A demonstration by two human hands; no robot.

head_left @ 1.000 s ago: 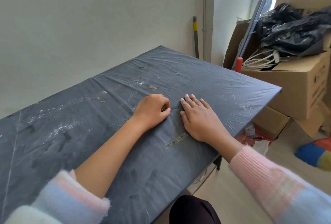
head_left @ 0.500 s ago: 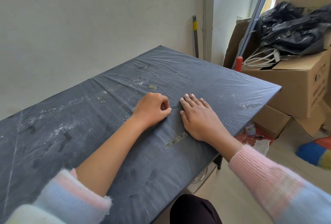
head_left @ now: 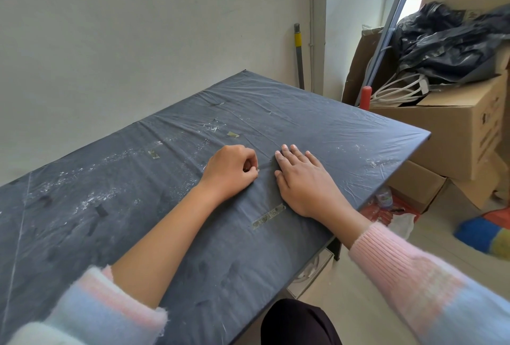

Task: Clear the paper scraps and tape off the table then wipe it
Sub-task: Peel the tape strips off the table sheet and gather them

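Right now the left hand [head_left: 230, 170] is curled at the middle of the table [head_left: 358, 135], thumb tip against forefinger at the dark cover; whether it pinches anything cannot be told. Just beside it, the right hand [head_left: 303, 179] lies flat, fingers straight, pressing the cover. A tape strip [head_left: 269, 216] sticks by the right wrist near the front edge. Two small tape bits [head_left: 232, 134] lie farther back, and white paper scraps [head_left: 91, 201] are scattered to the left.

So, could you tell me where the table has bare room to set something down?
Bare: the far corner of the table beyond the right hand, and the near stretch below the long tape strip. Crowded: the left side, with white scraps and tape bits.
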